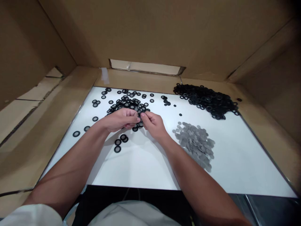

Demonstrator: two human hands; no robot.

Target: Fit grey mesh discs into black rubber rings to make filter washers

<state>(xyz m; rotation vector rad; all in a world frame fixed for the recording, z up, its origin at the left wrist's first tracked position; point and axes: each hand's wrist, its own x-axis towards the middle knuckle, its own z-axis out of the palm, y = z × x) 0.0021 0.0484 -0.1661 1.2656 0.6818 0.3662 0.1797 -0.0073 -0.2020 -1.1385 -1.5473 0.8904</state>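
My left hand [123,119] and my right hand [152,123] meet at the fingertips over the white board [141,166]. Both are closed in a pinch; whatever lies between the fingers is too small and hidden to name. Under and behind them spreads a pile of black rings with grey discs inside [127,103]. Several more such rings [117,148] lie loose to the left and in front of my left hand. To the right of my right hand is a heap of plain grey discs [196,141].
A heap of black rings [209,99] sits at the back right, partly over the board's edge. Small black pieces [167,102] lie between the heaps. Cardboard walls [150,34] with a slot [145,67] enclose the board at the back and sides.
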